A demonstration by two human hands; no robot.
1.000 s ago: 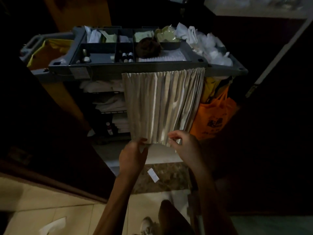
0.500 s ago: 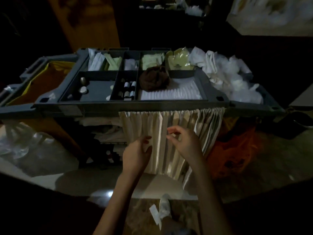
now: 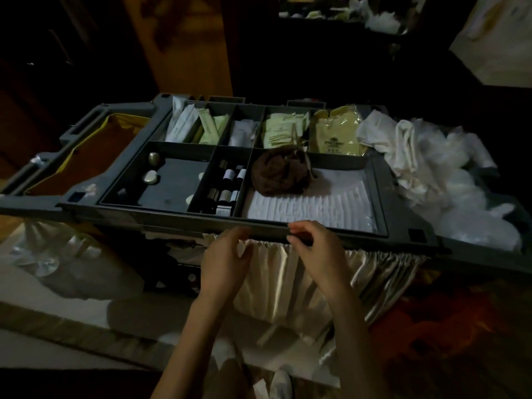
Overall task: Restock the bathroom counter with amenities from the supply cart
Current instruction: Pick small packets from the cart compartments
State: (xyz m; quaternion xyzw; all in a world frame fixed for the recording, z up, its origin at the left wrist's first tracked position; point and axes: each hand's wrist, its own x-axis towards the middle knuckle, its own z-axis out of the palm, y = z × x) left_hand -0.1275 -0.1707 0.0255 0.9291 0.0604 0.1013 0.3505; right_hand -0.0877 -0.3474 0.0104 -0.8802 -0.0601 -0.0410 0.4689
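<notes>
1. At the cart point(image 3: 172, 223) front rim, above the curtain point(image 3: 288, 283), the left hand point(image 3: 227, 263) and right hand point(image 3: 316, 254) are curled; I cannot tell whether either holds anything.
2. The bottles point(image 3: 230, 185) and packets point(image 3: 283, 131) lie in tray compartments just beyond both hands.

Grey cart tray point(image 3: 172, 223): small bottles point(image 3: 227, 185) mid compartment, brown bundle point(image 3: 279, 174) on white stack point(image 3: 316, 210), sachets point(image 3: 282, 131) behind, white bags point(image 3: 446, 182) right.
</notes>
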